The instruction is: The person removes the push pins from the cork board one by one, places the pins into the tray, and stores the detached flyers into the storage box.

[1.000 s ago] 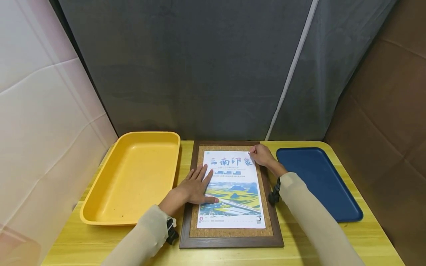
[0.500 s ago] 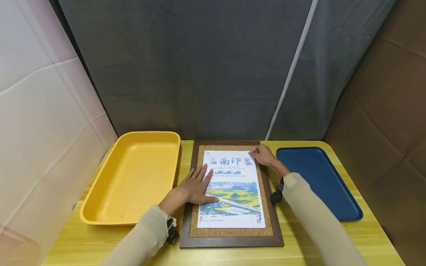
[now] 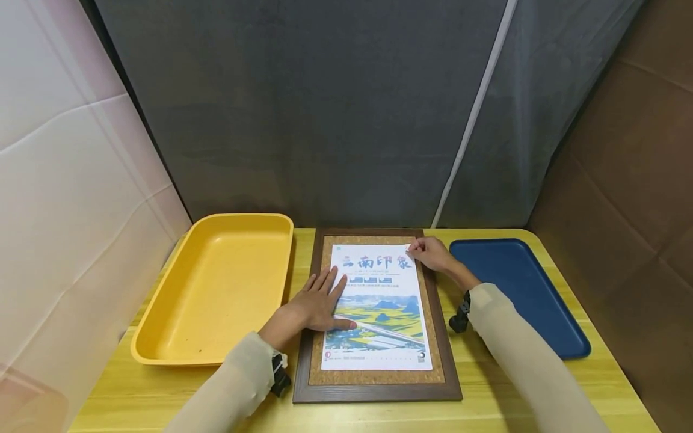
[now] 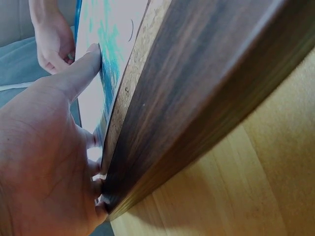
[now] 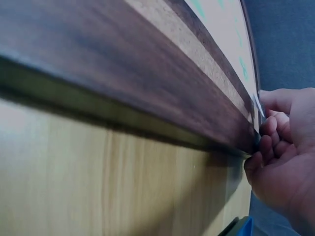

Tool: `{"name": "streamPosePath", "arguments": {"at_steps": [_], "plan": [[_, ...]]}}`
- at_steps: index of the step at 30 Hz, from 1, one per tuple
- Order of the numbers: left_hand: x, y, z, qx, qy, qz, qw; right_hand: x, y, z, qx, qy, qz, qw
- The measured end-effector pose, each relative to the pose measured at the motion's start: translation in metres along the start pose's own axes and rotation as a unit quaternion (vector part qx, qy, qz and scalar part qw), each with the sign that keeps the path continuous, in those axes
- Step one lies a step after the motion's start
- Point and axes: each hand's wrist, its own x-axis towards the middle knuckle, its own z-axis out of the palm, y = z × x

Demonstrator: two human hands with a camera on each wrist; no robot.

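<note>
A printed poster with large characters and a green and blue landscape lies on a cork board in a dark wooden frame. My left hand rests flat, fingers spread, on the poster's left side. In the left wrist view, its thumb lies across the printed surface. At the poster's upper right corner, my right hand pinches with thumb and forefinger. A tiny dark speck shows at those fingertips, too small to identify. The right wrist view has a white edge of paper lifting beside the curled fingers.
A deep yellow tray stands left of the board, with a few dark specks inside. To the right lies a shallow dark blue tray. All rest on a wooden table, with a grey curtain behind.
My right hand has shifted slightly to the right, its wrist swinging outward, and the poster's upper right corner now shows more beside the fingertips. My left hand stays put.
</note>
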Motion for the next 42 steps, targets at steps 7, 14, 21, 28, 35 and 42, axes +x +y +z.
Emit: {"name": "streamPosePath", "arguments": {"at_steps": [7, 14, 21, 28, 35, 42], "plan": [[-0.001, 0.001, -0.001, -0.003, -0.004, -0.002, 1.0, -0.007, 0.002, -0.006, 0.006, -0.017, 0.007, 1.0], [-0.001, 0.001, 0.0, 0.005, -0.006, -0.002, 1.0, -0.015, 0.005, -0.015, 0.005, -0.026, -0.001, 1.0], [-0.001, 0.001, 0.001, 0.005, -0.009, -0.004, 0.9999, -0.02, 0.007, -0.029, 0.01, -0.03, -0.017, 0.999], [-0.001, 0.0, 0.001, 0.007, -0.01, -0.004, 0.9999, -0.026, 0.011, -0.04, 0.008, -0.023, -0.023, 0.999], [0.0, 0.002, 0.0, 0.011, -0.012, -0.004, 0.9999, -0.03, 0.016, -0.051, 0.01, -0.022, -0.024, 0.999], [0.0, 0.001, 0.001, 0.013, -0.012, -0.006, 0.9998, -0.035, 0.024, -0.064, -0.003, -0.016, -0.005, 1.0]]}}
